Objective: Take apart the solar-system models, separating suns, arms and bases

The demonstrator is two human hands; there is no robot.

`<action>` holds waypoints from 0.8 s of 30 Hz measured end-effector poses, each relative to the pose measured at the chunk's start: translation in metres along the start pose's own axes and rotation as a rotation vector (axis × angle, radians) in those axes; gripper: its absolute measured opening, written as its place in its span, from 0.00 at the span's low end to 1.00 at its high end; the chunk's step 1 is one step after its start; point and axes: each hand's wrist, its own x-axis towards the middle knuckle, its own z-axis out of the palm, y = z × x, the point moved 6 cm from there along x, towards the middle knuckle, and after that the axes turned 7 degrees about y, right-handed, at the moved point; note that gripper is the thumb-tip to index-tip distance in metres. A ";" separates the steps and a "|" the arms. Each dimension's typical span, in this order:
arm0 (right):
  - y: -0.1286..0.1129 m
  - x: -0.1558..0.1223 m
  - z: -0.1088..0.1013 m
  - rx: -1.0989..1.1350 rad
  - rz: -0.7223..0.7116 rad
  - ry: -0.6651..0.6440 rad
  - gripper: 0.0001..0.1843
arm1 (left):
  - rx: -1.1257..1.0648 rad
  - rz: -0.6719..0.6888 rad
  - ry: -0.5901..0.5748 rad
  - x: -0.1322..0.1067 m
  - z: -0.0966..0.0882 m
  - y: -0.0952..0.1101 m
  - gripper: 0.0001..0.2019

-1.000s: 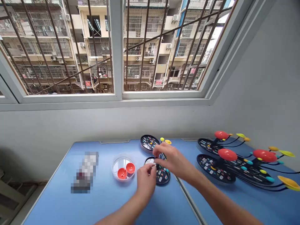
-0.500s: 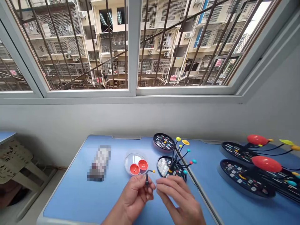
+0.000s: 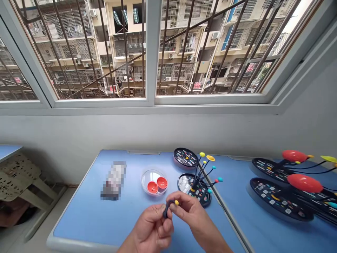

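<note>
While left hand (image 3: 155,225) pinches curved stem (image 3: 165,212), yellow tip (image 3: 176,202) seems plastic.

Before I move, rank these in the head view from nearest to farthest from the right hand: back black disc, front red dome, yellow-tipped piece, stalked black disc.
From the right hand:
1. Yellow-tipped piece: at its fingertips.
2. Stalked black disc: just beyond the hand.
3. Back black disc: farther, toward the wall.
4. Front red dome: well off right.
</note>
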 end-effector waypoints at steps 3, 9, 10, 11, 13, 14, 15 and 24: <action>-0.004 -0.002 0.002 -0.020 -0.009 -0.006 0.12 | -0.027 -0.017 0.028 -0.003 0.001 -0.001 0.10; -0.007 -0.002 0.006 -0.047 -0.024 0.109 0.13 | -0.022 0.004 0.063 0.002 0.002 -0.002 0.11; -0.007 -0.002 0.006 -0.069 -0.035 0.139 0.13 | -0.003 0.021 0.095 0.003 0.003 -0.001 0.11; -0.007 -0.002 0.006 -0.092 -0.047 0.160 0.13 | 0.018 0.047 0.134 0.003 0.003 0.001 0.12; -0.011 0.003 0.003 -0.152 -0.080 0.205 0.12 | 0.078 0.121 0.226 0.003 0.002 0.002 0.13; -0.015 0.006 -0.003 -0.189 -0.099 0.259 0.12 | 0.116 0.151 0.272 0.002 0.000 0.001 0.13; -0.021 0.010 -0.012 -0.223 -0.121 0.341 0.12 | 0.154 0.166 0.321 0.001 -0.003 -0.003 0.14; -0.042 0.025 -0.030 -0.143 -0.135 0.145 0.14 | 0.335 0.371 0.463 -0.014 -0.001 0.013 0.22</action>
